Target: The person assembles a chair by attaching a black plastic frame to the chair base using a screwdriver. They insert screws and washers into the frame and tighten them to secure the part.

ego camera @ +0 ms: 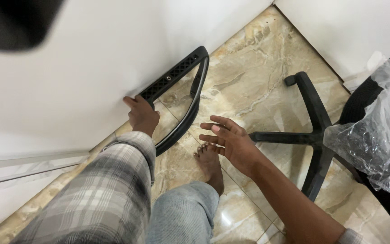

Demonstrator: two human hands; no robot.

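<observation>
Against the far-left wall: left hand grips black chair armrest, steadying it upright on its end.
Right hand hovers open, empty, near chair base on marble floor.

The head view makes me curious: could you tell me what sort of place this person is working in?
Probably a room in a home or small office. The floor is glossy marble-look tile meeting plain white walls, and the left hand grips a black chair armrest near a star-shaped chair base and clear plastic wrap.
</observation>
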